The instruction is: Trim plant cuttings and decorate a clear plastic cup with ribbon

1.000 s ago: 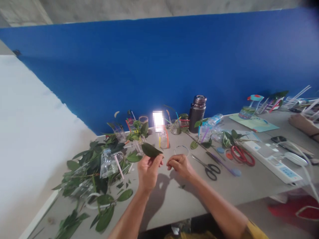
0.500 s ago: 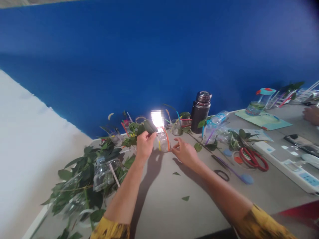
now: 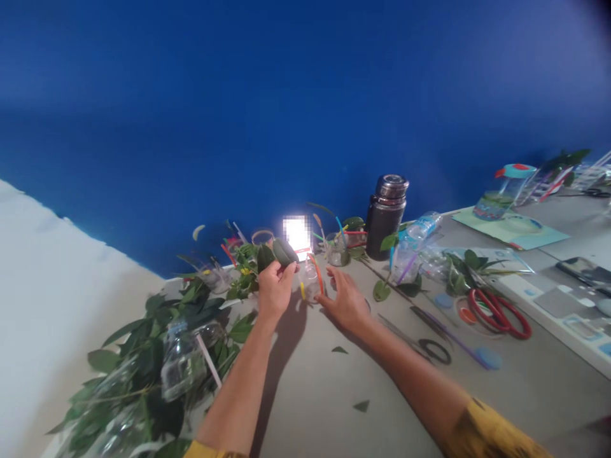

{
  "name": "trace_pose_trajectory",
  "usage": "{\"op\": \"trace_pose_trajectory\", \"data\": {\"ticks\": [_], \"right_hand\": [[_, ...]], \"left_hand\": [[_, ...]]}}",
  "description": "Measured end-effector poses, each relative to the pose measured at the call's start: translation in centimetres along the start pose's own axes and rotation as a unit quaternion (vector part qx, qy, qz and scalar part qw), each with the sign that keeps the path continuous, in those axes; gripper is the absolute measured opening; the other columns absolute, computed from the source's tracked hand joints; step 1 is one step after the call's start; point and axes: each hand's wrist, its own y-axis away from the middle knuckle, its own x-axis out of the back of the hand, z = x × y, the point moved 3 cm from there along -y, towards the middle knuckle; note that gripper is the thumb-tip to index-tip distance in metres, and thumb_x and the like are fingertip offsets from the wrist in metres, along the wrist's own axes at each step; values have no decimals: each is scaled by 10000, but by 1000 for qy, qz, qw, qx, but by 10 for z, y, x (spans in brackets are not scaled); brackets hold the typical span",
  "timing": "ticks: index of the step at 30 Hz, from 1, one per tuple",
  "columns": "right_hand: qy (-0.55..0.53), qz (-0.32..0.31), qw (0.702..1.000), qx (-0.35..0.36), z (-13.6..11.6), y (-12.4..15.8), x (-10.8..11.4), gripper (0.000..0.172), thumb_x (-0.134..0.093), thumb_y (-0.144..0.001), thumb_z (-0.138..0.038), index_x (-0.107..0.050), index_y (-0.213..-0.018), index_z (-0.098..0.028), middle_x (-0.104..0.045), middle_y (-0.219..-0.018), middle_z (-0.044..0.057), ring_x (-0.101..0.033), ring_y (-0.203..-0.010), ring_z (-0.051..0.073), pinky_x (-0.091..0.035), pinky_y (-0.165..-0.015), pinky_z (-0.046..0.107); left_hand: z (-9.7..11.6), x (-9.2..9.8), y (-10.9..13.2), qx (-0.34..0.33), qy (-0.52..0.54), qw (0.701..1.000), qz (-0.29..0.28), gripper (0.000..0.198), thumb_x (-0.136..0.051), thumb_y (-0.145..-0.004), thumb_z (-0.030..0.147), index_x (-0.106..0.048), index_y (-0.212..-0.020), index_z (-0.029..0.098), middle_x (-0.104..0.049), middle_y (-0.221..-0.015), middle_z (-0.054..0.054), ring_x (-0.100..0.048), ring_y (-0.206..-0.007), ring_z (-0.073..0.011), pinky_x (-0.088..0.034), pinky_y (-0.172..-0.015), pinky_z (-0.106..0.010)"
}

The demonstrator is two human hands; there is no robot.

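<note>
My left hand is closed on a dark green leaf, held up beside a small clear cup with orange and yellow straws in it. My right hand is open with fingers spread, reaching toward the right side of that cup; I cannot tell whether it touches it. Both hands are over the grey table, near the blue wall.
A heap of leafy branches and clear bottles lies at the left. A dark flask, a water bottle, black scissors, red scissors and a power strip are at the right. Leaf scraps dot the table.
Both hands have reached away from me toward the straw cup. The left hand carried the leaf along; the right hand opened from a loose fist. The camera view has tilted.
</note>
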Motion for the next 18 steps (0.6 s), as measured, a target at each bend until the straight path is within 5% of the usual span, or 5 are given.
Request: {"op": "trace_pose_trajectory", "data": {"ticks": [18], "right_hand": [[-17,-4,1000,15,13,-2,-8,555,-689,-862,-293,-561,-1392,-195,-666,-1329,129,-640,-1187,261,-491,-1035,395]], "left_hand": [[7,4,2,-17,-25,999,-15,221,-649,-805,374,-745,-759,180,-787,-775,-45,-708,-756,-207,-514,-720,-269]]}}
